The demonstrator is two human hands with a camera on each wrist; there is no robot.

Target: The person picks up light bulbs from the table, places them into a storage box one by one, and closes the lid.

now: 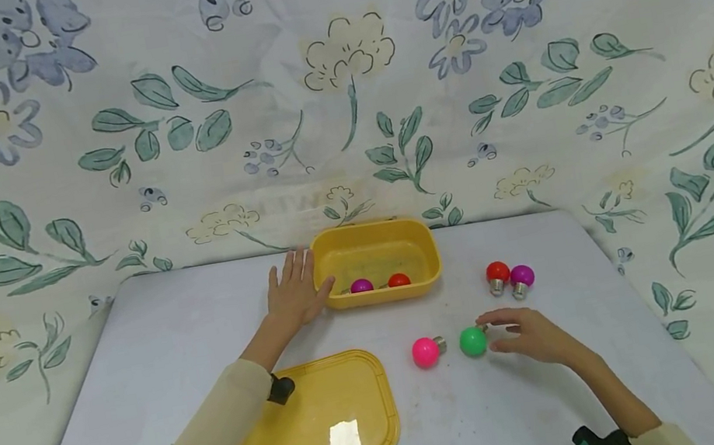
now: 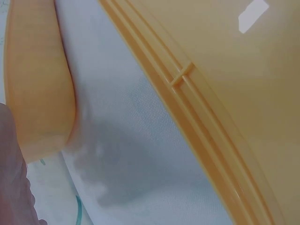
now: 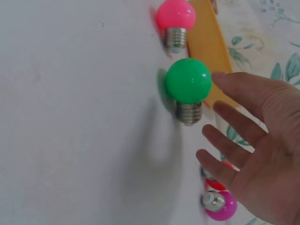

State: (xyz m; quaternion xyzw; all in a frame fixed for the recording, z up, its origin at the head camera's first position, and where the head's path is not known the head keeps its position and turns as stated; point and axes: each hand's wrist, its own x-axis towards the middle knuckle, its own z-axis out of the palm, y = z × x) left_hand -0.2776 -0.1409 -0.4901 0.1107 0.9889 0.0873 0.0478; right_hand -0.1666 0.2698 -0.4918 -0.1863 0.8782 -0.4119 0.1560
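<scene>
At the table's back stands a yellow plastic box with a purple bulb and a red bulb inside. My left hand rests against the box's left side, fingers extended. A green light bulb with a metal screw base lies on the table. Close beside it is my right hand, its fingers spread and loosely bent, holding nothing. Whether a fingertip touches the bulb I cannot tell. Left of the green bulb lies a pink bulb.
A red bulb and a purple bulb lie together at the right. A yellow lid lies flat at the front left, under my left forearm. Behind the white table hangs a floral cloth.
</scene>
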